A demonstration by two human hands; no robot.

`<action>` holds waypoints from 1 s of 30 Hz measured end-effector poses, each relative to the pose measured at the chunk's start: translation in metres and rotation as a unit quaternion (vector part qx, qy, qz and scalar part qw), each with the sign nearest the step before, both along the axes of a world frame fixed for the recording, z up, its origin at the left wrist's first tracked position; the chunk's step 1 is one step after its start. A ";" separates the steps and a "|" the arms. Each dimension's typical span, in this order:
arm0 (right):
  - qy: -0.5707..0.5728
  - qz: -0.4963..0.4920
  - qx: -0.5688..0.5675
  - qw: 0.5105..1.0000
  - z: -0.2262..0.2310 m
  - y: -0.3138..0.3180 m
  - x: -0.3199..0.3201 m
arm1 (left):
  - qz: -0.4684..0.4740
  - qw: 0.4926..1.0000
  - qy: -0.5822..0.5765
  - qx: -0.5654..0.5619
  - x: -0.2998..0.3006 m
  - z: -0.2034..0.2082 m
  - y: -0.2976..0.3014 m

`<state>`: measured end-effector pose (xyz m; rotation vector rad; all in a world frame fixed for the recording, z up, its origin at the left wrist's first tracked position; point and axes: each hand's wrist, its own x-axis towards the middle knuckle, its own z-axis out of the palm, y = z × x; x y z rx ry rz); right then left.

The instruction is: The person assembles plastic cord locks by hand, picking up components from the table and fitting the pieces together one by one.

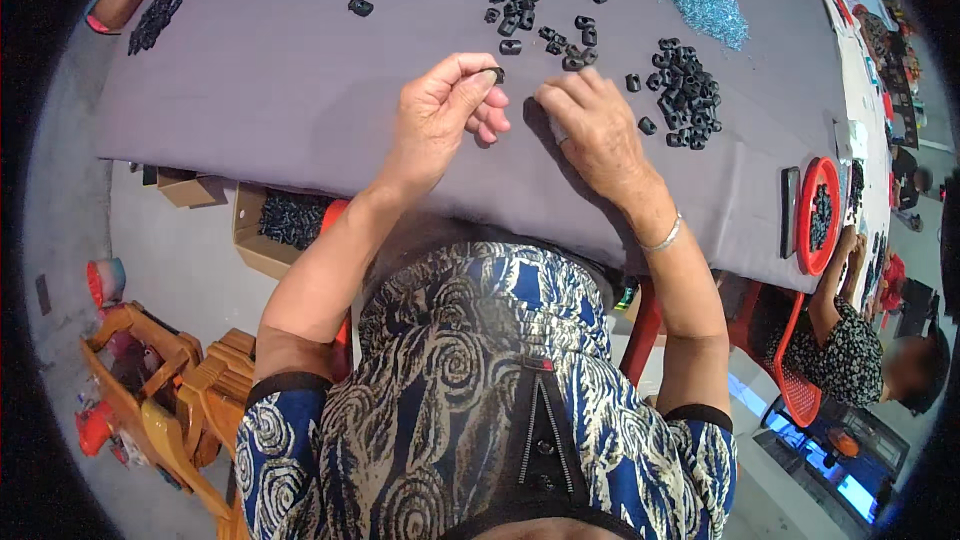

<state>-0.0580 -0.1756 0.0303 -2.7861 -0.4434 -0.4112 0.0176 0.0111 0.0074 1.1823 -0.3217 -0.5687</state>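
Observation:
My left hand (448, 112) is raised over the grey cloth, thumb and forefinger pinched on a small black plastic cord-lock part (497, 73); its other fingers curl loosely below. My right hand (597, 135), with a silver bangle on its wrist, hangs to the right with bent fingers, smeared by motion. Its fingertips are beside a loose cluster of black cord-lock pieces (587, 37), and I cannot make out whether they hold anything. Further left of that cluster lies another group of the same black pieces (511, 14).
A bigger heap of black pieces (686, 92) lies right of my right hand. Beyond it is a pile of small silvery-blue springs (699, 0). Thin black parts (159, 15) lie far left, near another person's arm (122, 0). A red basket (818, 216) stands at the right edge.

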 end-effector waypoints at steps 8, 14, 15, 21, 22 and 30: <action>-0.015 0.004 0.121 0.993 -0.008 -0.006 -0.014 | -0.002 1.000 -0.010 0.009 -0.001 -0.002 0.000; 0.004 -0.079 0.232 0.969 -0.003 -0.008 -0.019 | -0.003 1.000 -0.015 0.018 -0.002 -0.001 0.000; 0.003 -0.090 0.212 0.973 -0.004 -0.009 -0.019 | -0.003 1.000 -0.013 0.016 -0.002 -0.001 0.000; -0.006 -0.096 0.161 0.982 -0.003 0.004 -0.013 | -0.014 1.000 -0.016 0.018 -0.001 -0.002 0.001; -0.005 -0.095 0.161 0.982 -0.004 0.005 -0.013 | -0.013 1.000 -0.016 0.017 -0.002 -0.002 0.000; -0.016 -0.112 0.141 0.983 -0.012 0.011 -0.014 | -0.020 0.999 -0.025 0.022 -0.002 -0.001 0.000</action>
